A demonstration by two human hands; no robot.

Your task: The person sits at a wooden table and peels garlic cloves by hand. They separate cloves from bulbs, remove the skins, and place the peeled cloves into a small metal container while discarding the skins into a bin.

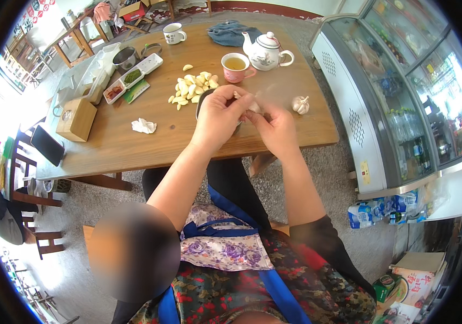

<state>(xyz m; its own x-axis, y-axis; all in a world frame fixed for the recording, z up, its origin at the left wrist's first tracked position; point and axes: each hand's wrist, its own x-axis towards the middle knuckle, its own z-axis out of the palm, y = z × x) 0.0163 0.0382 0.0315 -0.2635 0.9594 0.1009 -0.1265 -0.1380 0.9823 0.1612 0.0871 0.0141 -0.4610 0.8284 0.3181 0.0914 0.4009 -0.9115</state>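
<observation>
Both my hands meet over the near edge of the wooden table point(166, 139). Between their fingertips is a piece of garlic with papery skin point(254, 106), gripped by my left hand point(221, 115) and my right hand point(273, 127). Under my left hand a dark-rimmed container point(203, 97) shows only in part; its contents are hidden. Behind it lies a heap of peeled garlic cloves point(192, 87), with one clove point(188, 67) apart from the heap. A whole garlic bulb point(300, 105) rests to the right of my right hand.
Behind my hands stand a pink cup of tea point(236, 73), a white teapot point(266, 54), a blue cloth point(229, 33) and a white mug point(173, 35). Leftward are a crumpled tissue point(144, 126), a sectioned dish point(150, 65), a wooden box point(78, 119) and a glass-fronted display fridge point(346, 105) is at right.
</observation>
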